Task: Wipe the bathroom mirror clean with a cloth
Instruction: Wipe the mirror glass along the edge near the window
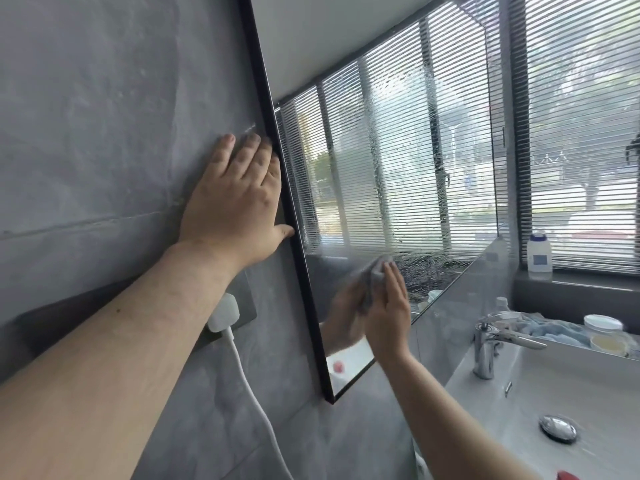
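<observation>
Cloth [375,271] mostly hidden between right hand [388,313] and mirror [398,161].

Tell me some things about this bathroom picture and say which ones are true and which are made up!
1. The right hand presses a grey cloth against the mirror. True.
2. The left hand holds a spray bottle. False: it lies flat and open on the grey wall, beside the mirror's black frame.
3. The upper part of the mirror has droplets on it. True.
4. Water is running from the chrome tap. False: no water can be seen coming out of it.
5. A white plug sits in the wall socket below the left arm. True.
</observation>
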`<act>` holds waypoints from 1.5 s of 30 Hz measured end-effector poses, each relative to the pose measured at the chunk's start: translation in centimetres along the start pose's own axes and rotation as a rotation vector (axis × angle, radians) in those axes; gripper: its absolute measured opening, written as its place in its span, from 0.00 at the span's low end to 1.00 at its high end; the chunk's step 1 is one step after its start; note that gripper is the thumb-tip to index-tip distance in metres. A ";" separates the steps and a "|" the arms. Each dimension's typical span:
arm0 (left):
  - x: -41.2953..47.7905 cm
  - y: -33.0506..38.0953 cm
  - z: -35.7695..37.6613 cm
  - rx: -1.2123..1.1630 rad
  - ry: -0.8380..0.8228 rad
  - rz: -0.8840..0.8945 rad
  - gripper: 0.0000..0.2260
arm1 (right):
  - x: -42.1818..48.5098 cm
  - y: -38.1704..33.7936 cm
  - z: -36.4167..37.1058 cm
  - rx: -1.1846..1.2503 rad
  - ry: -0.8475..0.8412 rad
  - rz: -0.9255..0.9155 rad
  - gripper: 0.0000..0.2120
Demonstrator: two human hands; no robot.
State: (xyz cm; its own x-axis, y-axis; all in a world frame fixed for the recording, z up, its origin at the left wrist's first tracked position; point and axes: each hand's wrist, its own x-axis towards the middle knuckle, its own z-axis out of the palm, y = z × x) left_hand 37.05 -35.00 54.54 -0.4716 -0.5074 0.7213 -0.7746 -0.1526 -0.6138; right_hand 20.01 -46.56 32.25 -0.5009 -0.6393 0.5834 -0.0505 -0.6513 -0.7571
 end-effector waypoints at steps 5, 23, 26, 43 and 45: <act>0.0 0.1 0.0 0.018 -0.001 0.001 0.46 | 3.7 2.1 -1.5 -0.043 0.109 0.169 0.22; 0.1 0.1 0.0 0.013 -0.002 -0.007 0.46 | -3.0 3.2 -3.0 -0.161 -0.018 0.008 0.20; 0.0 0.1 -0.1 0.015 -0.005 -0.004 0.46 | 0.8 4.7 -3.6 -0.167 0.068 0.134 0.20; 0.1 0.1 -0.1 0.027 -0.010 -0.006 0.46 | -6.0 -1.3 1.8 -0.140 -0.159 -0.637 0.17; 0.0 0.1 -0.1 0.019 -0.007 -0.003 0.46 | -5.7 -1.5 1.4 -0.184 -0.206 -0.765 0.17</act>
State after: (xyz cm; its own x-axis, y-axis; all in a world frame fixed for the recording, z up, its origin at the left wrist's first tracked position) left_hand 36.96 -34.92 54.52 -0.4666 -0.5127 0.7207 -0.7677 -0.1698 -0.6179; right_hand 24.15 -42.47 30.49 -0.1022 -0.1181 0.9877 -0.4650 -0.8721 -0.1524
